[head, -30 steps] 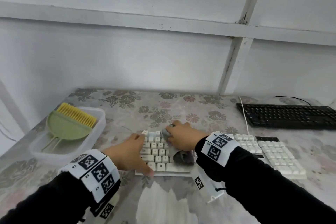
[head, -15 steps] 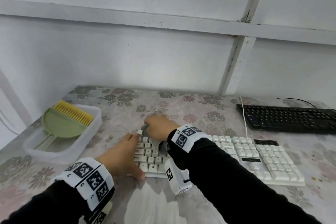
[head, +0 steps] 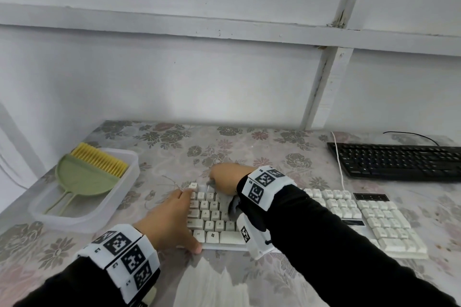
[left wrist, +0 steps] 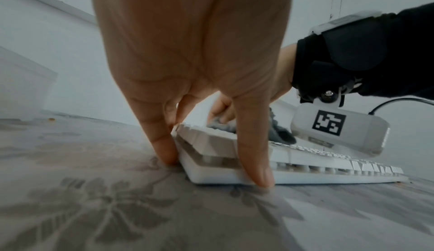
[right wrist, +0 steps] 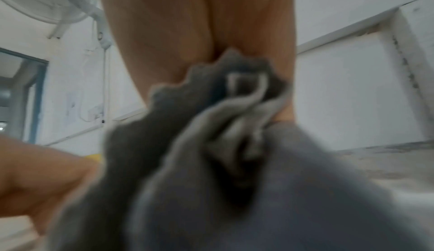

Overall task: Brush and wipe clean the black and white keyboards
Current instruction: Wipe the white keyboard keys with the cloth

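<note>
One counter (head: 262,279), covered in a floral cloth, carries two keyboards. The white keyboard (head: 389,227) lies near the front edge; the black keyboard (head: 396,161) lies behind it at the right, well apart, against the wall. One clear plastic tray (head: 82,219) at the left holds one green dustpan (head: 82,177) and one yellow brush (head: 99,158). Two hands work at the white keyboard's left end. The left hand (head: 167,222) braces that end, straight fingers (left wrist: 164,151) along its left edge and thumb on its front edge. The right hand (head: 225,178) presses one bunched grey cloth (right wrist: 211,153) onto the upper key rows, fingers curled over it.
</note>
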`<state>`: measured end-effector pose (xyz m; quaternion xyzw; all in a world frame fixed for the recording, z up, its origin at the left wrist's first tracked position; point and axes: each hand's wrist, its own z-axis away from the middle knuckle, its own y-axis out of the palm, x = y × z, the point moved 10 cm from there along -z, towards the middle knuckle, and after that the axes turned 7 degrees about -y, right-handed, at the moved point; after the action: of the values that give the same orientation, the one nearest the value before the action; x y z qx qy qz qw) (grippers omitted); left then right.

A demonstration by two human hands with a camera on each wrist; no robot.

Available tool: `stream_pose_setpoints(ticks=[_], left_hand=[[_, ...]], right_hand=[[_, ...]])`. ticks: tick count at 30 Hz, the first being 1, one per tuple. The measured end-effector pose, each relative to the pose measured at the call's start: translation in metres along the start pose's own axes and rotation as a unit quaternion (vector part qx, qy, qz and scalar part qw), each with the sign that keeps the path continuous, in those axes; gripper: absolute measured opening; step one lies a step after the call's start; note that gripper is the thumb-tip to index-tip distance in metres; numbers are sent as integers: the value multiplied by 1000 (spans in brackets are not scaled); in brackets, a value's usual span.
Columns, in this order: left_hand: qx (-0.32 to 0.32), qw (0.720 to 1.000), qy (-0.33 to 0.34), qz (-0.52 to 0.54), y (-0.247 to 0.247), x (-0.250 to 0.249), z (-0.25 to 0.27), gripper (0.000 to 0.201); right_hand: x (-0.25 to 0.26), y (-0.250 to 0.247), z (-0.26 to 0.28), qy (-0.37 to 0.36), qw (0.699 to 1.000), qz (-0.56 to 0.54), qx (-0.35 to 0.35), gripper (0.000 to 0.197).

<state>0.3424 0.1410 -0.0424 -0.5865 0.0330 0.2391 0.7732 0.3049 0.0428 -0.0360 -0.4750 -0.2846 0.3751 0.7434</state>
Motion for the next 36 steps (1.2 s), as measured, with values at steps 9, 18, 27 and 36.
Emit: stream_pose_setpoints(ticks=[9,18,27,36], left_hand=[[2,1000,0,-4,0,-2,0,116],[0,1000,5,-16,-3,-6,1,108],[4,1000,0,-22,-3,-7,1,109],[3,1000,-3,-16,0,-5,-1,107]], right_hand=[[-89,14,65,77,996,-52,6,30],[-163,37,123,133,989,28,55,22],[-242,32,194,259,964,54,1,17],[-260,60,212,301,947,78,82,29]])
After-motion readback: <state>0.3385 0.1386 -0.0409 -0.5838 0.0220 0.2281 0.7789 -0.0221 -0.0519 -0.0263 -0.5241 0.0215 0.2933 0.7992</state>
